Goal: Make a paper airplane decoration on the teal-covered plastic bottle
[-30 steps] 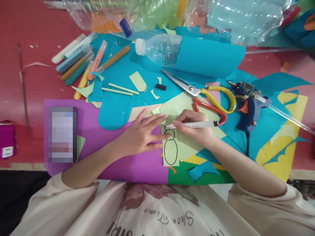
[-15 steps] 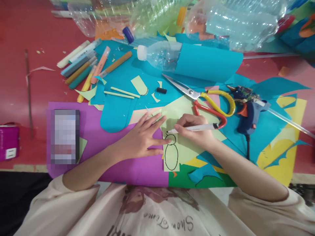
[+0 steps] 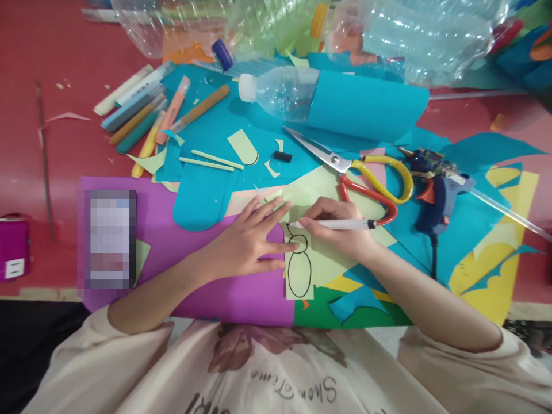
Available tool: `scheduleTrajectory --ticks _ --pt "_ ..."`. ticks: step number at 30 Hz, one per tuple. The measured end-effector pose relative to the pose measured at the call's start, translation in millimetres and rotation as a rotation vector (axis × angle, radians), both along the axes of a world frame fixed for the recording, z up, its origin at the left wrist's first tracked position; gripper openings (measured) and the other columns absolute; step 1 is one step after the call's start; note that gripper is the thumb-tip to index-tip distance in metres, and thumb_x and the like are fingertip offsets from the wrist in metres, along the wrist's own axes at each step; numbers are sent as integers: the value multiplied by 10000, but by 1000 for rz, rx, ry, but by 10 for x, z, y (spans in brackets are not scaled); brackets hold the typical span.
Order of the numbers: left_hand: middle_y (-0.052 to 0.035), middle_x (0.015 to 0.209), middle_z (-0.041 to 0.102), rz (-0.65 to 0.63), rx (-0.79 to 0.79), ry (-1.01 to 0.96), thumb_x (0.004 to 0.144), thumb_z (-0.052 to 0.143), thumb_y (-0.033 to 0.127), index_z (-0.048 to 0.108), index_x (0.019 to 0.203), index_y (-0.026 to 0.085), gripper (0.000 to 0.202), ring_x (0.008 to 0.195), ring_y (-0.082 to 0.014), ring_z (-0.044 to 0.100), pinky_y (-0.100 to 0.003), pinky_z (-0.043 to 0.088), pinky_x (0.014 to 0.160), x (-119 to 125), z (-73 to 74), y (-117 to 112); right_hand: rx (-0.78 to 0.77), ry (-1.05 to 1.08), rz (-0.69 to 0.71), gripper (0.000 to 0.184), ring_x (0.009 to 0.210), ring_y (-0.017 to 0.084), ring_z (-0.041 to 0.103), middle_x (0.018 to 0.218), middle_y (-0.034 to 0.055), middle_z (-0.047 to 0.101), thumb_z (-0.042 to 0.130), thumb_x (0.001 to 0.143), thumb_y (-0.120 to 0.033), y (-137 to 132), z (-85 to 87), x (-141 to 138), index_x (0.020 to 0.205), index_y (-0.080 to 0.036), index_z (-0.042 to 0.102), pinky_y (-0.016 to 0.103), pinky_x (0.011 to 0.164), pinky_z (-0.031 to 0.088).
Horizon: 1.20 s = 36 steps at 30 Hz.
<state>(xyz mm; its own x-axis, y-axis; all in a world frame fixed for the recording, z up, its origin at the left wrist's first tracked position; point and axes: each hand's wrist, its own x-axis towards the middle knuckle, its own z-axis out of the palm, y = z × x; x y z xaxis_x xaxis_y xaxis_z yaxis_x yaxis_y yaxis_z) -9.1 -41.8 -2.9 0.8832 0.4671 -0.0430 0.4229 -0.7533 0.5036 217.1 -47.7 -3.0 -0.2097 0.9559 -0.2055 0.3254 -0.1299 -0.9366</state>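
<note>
My right hand is closed around a white marker, its tip on the pale green paper strip. Black outlines on the strip show a long oval, a small circle above it and a short curved line rising from the circle. With fingers spread, my left hand lies flat, one fingertip resting on the strip at the circle. Under that hand is purple paper. Scissors with one yellow and one red handle lie just beyond my right hand. The marker's black cap sits on blue paper.
A bottle wrapped in blue paper lies across the back, with larger clear bottles behind. Several markers are at back left. A glue gun lies at right, a phone at left. Paper scraps are strewn about.
The marker tip has moved slightly up and left, and the curved line above the circle has grown longer. My left hand stays in place on the paper.
</note>
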Motion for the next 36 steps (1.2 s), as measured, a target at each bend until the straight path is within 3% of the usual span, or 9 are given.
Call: scheduleTrajectory --ticks 9,20,28,36 --pt "-78 1664 57 15 -16 -54 917 589 411 610 1309 346 398 1516 -393 130 -622 159 1200 -5 -20 1 -32 12 -8 260 430 79 423 470 -25 533 648 721 -381 21 23 0 572 -194 546 222 403 293" --pt "-24 1664 111 51 -86 -14 906 617 385 643 1251 394 346 1523 -364 129 -628 152 1202 12 12 6 15 31 -65 290 494 98 492 586 2 616 713 740 -436 26 -1 -7 660 -189 583 239 449 349" --pt "-40 1661 105 45 -97 -24 911 613 363 649 1251 368 342 1517 -384 142 -657 156 1191 14 25 13 -14 19 -24 305 481 87 482 566 -9 613 724 754 -431 16 -10 -11 643 -187 578 231 441 341" --pt "-62 1660 84 41 -95 -33 934 577 370 655 1247 361 323 1511 -401 147 -663 162 1185 24 24 13 67 63 -107 295 473 101 540 573 -31 593 718 782 -439 2 -23 -7 720 -205 549 244 451 399"
